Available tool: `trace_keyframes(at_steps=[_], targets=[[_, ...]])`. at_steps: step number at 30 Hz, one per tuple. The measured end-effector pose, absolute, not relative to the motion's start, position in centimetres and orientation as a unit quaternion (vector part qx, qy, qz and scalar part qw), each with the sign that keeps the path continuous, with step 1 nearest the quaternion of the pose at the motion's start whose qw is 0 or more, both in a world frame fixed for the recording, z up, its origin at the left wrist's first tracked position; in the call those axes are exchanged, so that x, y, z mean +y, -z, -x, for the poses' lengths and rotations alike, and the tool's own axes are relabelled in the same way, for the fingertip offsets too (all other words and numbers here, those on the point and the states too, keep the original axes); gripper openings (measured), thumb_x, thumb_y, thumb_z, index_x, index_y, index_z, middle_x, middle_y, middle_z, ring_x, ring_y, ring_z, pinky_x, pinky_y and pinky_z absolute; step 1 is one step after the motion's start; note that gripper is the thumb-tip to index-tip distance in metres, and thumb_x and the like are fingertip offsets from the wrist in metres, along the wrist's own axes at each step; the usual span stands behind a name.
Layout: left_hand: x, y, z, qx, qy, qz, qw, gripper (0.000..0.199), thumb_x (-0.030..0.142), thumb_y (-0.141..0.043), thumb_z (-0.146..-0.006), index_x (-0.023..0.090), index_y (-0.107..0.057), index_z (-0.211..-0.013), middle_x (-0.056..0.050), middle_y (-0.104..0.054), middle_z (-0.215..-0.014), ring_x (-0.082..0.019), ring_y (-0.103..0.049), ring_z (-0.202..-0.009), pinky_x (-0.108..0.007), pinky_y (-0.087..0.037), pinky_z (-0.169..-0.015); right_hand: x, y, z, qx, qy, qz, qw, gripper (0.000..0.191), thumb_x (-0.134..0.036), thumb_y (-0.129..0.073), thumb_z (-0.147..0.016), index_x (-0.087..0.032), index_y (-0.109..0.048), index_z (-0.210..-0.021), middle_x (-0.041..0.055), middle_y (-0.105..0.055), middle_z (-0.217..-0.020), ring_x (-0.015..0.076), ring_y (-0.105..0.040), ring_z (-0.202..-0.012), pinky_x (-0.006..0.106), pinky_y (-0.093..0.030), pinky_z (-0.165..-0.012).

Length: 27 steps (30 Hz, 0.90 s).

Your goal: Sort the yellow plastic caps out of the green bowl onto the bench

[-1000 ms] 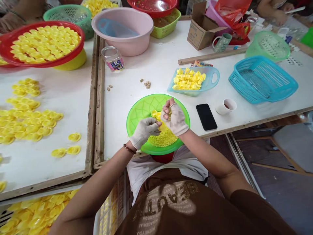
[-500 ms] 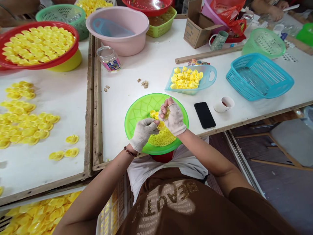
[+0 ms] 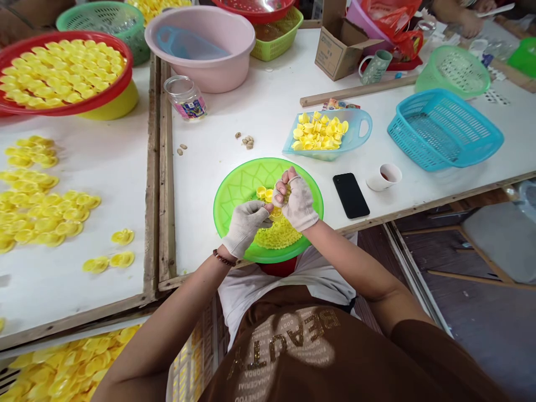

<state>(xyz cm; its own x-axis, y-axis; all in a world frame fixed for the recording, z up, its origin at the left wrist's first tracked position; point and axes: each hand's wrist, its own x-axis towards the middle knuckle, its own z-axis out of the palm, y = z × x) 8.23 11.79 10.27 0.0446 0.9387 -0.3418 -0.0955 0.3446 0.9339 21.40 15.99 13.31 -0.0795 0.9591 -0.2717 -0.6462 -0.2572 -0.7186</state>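
Observation:
Both my gloved hands work above a bright green plastic plate (image 3: pixel 234 192) on the white table. My left hand (image 3: pixel 245 226) pinches a yellow plastic cap (image 3: pixel 275 213) at its fingertips. My right hand (image 3: pixel 296 201) has its fingers bunched around small yellow pieces, which are partly hidden. A heap of tiny yellow pieces (image 3: pixel 277 235) lies on the plate below my hands. Two loose yellow caps (image 3: pixel 263 193) rest on the plate just left of my right hand.
A pale blue tray of yellow caps (image 3: pixel 329 135) stands beyond the plate. A black phone (image 3: pixel 350 195) and a white cup (image 3: pixel 384 177) lie to the right. A worktable of yellow caps (image 3: pixel 42 206) spreads left. A co-worker's hand (image 3: pixel 467 23) shows at the top right.
The view has shifted slightly. My hands stay over the plate, with the fingers of both hands still close together around the yellow pieces.

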Motion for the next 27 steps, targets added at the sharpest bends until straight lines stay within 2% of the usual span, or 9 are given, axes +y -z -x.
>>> trace_keyframes(at_steps=[5,9,11,14,16,18,20,23,27], targets=[[11.7,-10.2,-7.8,0.540,-0.426,-0.378,0.619,0.047,0.055,-0.089,-0.063,0.014,-0.070,-0.074,-0.003,-0.066,-0.064,-0.015,-0.067,-0.059,-0.028,-0.062,-0.064,16.8,-13.2,-22.2,-0.141,-0.743,0.364,0.544,0.041,-0.050,-0.047,-0.105,-0.023,-0.038,-0.076,-0.0101,-0.034,-0.054,0.0051,-0.027,-0.039,0.018,-0.022,-0.038],[11.6,-10.4,-7.0,0.564,-0.452,-0.409,0.557,0.041,0.051,-0.086,-0.068,0.014,-0.070,-0.073,-0.002,-0.065,-0.063,-0.014,-0.065,-0.058,-0.024,-0.058,-0.060,16.2,-12.4,-23.5,-0.280,-0.706,0.406,0.509,0.040,-0.053,-0.058,-0.098,-0.024,-0.042,-0.076,-0.0102,-0.035,-0.054,0.0059,-0.028,-0.039,0.020,-0.020,-0.038],[11.6,-10.5,-6.8,0.575,-0.471,-0.427,0.515,0.037,0.048,-0.083,-0.072,0.015,-0.069,-0.070,-0.001,-0.064,-0.062,-0.013,-0.063,-0.058,-0.022,-0.055,-0.057,15.5,-11.9,-24.0,-0.414,-0.647,0.437,0.468,0.032,-0.049,-0.063,-0.094,-0.024,-0.050,-0.080,-0.0091,-0.041,-0.055,0.0071,-0.033,-0.042,0.021,-0.024,-0.040],[11.7,-10.6,-6.9,0.569,-0.485,-0.427,0.509,0.031,0.044,-0.081,-0.074,0.015,-0.069,-0.069,-0.001,-0.063,-0.062,-0.013,-0.062,-0.059,-0.023,-0.054,-0.059,14.3,-11.2,-24.2,-0.585,-0.543,0.452,0.399,0.015,-0.036,-0.069,-0.088,-0.024,-0.061,-0.094,-0.0043,-0.058,-0.070,0.0114,-0.051,-0.058,0.024,-0.041,-0.053],[11.7,-10.7,-7.2,0.564,-0.485,-0.435,0.506,0.028,0.041,-0.080,-0.075,0.016,-0.069,-0.068,-0.001,-0.064,-0.062,-0.013,-0.061,-0.060,-0.023,-0.054,-0.060,13.8,-11.0,-24.1,-0.641,-0.490,0.450,0.382,0.021,-0.031,-0.075,-0.082,-0.024,-0.063,-0.097,0.0002,-0.067,-0.088,0.0162,-0.061,-0.078,0.028,-0.049,-0.067],[11.7,-10.7,-7.4,0.568,-0.479,-0.453,0.493,0.027,0.039,-0.078,-0.076,0.016,-0.069,-0.066,-0.001,-0.064,-0.062,-0.013,-0.060,-0.060,-0.023,-0.052,-0.059,13.8,-10.9,-24.2,-0.659,-0.478,0.447,0.371,0.023,-0.030,-0.077,-0.078,-0.024,-0.062,-0.095,0.0019,-0.068,-0.095,0.0185,-0.063,-0.085,0.029,-0.050,-0.071],[11.7,-10.9,-7.4,0.575,-0.474,-0.466,0.477,0.027,0.039,-0.077,-0.077,0.017,-0.069,-0.065,-0.001,-0.063,-0.061,-0.013,-0.059,-0.060,-0.023,-0.049,-0.057,13.9,-10.9,-24.5,-0.645,-0.530,0.434,0.339,0.023,-0.032,-0.073,-0.083,-0.024,-0.060,-0.100,-0.0010,-0.065,-0.079,0.0162,-0.061,-0.070,0.027,-0.047,-0.059],[11.7,-11.1,-7.2,0.587,-0.463,-0.491,0.447,0.028,0.040,-0.075,-0.078,0.017,-0.068,-0.064,0.000,-0.061,-0.061,-0.014,-0.059,-0.060,-0.023,-0.046,-0.056,14.2,-11.0,-24.9,-0.569,-0.657,0.396,0.297,0.026,-0.038,-0.063,-0.090,-0.023,-0.057,-0.110,-0.0078,-0.052,-0.059,0.0118,-0.046,-0.045,0.024,-0.036,-0.044],[11.6,-11.2,-7.2,0.592,-0.457,-0.512,0.422,0.026,0.039,-0.073,-0.080,0.017,-0.068,-0.065,0.000,-0.062,-0.062,-0.014,-0.058,-0.061,-0.023,-0.045,-0.057,14.3,-11.0,-24.9,-0.530,-0.661,0.408,0.341,0.024,-0.043,-0.066,-0.089,-0.023,-0.057,-0.099,-0.0083,-0.049,-0.059,0.0088,-0.040,-0.044,0.022,-0.031,-0.041]])
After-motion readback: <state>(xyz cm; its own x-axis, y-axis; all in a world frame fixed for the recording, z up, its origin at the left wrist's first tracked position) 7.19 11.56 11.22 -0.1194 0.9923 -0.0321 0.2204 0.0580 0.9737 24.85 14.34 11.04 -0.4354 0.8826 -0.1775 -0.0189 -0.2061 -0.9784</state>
